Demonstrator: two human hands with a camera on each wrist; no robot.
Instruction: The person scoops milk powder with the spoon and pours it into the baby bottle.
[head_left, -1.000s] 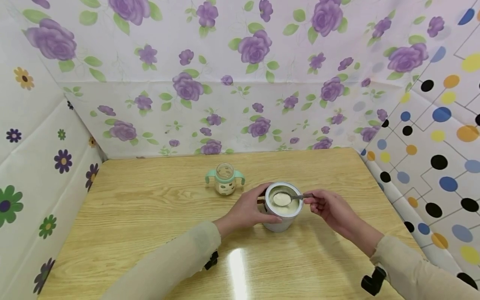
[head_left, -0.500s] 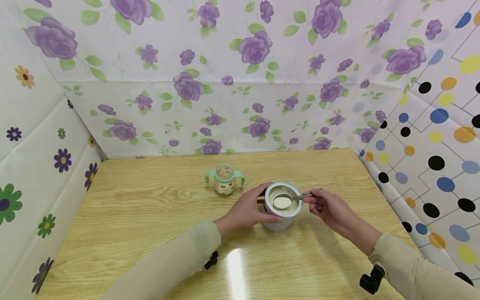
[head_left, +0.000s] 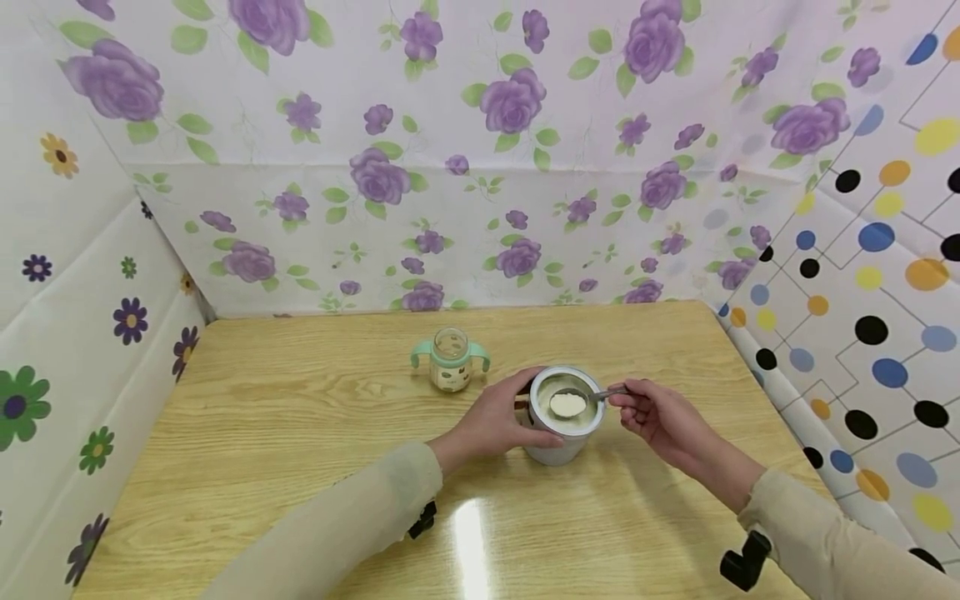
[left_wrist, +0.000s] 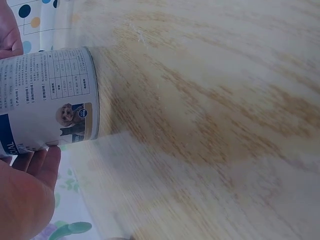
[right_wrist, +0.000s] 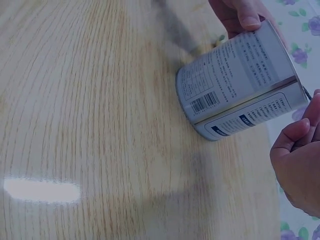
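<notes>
Can (head_left: 557, 452), one, pale, printed, lidless: stood on the desk (head_left: 300, 392), its side held in the grip of the left hand (head_left: 491, 421), thumb across the near side. Spoon (head_left: 602, 394), one: handle pinched in the grip of the right hand (head_left: 660, 417), head within the can's mouth. Powder (head_left: 567, 405), cream-white, one load: lay on the spoon; whether the spoon touched the contents below could not be told. Change over the last second: the spoon had shifted slightly towards the near side of the opening, load kept; can and left hand had held their places. Import, as judged: scooping was well along, the load not yet clear of the can. Bottle (head_left: 451, 367), one, green-handled: stood apart, beyond the left hand.
</notes>
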